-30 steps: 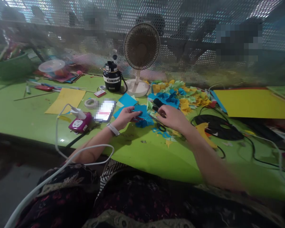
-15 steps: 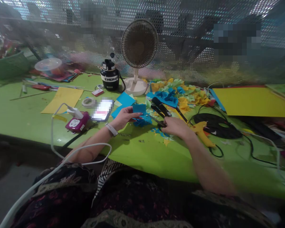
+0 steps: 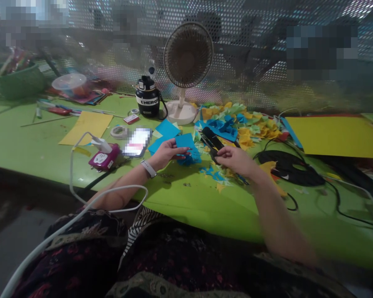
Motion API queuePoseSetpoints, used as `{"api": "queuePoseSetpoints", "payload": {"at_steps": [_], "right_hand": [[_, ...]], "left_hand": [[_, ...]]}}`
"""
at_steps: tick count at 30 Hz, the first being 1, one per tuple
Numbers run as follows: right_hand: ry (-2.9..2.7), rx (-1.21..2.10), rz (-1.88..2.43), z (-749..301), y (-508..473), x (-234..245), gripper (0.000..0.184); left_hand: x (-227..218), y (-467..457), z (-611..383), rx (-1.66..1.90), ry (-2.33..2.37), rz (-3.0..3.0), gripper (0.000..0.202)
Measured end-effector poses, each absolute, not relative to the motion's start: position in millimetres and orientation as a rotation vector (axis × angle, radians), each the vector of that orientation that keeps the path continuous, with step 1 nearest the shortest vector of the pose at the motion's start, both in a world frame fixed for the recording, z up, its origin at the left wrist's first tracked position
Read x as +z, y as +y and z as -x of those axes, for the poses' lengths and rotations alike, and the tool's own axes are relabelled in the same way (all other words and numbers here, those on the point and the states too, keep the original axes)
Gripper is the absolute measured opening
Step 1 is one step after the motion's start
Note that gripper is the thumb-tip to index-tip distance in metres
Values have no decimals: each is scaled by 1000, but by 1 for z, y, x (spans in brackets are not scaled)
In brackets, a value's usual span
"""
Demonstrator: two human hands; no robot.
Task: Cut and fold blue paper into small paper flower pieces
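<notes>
Left hand (image 3: pixel 166 154) has its grip clamped on a square of blue paper (image 3: pixel 185 142), which sits just beside the black-handled scissors (image 3: pixel 210 140) pinched in the right hand (image 3: pixel 236 160). Both hands are out over the green worktop (image 3: pixel 34 140), with a pile of blue and yellow paper scraps (image 3: pixel 239 124) right behind the scissors.

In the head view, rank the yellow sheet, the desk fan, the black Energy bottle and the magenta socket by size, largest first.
Yellow sheet, desk fan, black Energy bottle, magenta socket. The socket sits nearer the camera, so its true rank against the bottle is unsure.
</notes>
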State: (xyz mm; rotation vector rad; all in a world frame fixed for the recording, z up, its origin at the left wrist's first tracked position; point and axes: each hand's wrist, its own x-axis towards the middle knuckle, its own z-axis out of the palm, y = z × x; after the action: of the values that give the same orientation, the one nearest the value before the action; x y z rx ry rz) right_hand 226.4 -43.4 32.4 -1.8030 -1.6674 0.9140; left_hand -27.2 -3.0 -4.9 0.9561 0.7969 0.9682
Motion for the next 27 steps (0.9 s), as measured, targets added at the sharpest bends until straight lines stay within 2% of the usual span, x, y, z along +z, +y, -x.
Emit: {"api": "queuePoseSetpoints", "payload": {"at_steps": [4, 9, 12, 19, 27], "right_hand": [[-1478, 1142, 1579, -211, -49, 32, 45], [-1224, 1137, 1403, -202, -50, 35, 62], [-1233, 1123, 1395, -199, -51, 36, 62], [-1500, 1298, 1503, -182, -62, 31, 56], [-1601, 1261, 1506, -173, -66, 21, 58]], "left_hand": [[-6, -1, 28, 1016, 811, -884, 32], [-6, 0, 28, 1054, 791, -828, 43], [-6, -1, 27, 1079, 746, -812, 49], [-1, -5, 26, 1180, 756, -800, 43], [3, -12, 24, 1212, 757, -784, 43]]}}
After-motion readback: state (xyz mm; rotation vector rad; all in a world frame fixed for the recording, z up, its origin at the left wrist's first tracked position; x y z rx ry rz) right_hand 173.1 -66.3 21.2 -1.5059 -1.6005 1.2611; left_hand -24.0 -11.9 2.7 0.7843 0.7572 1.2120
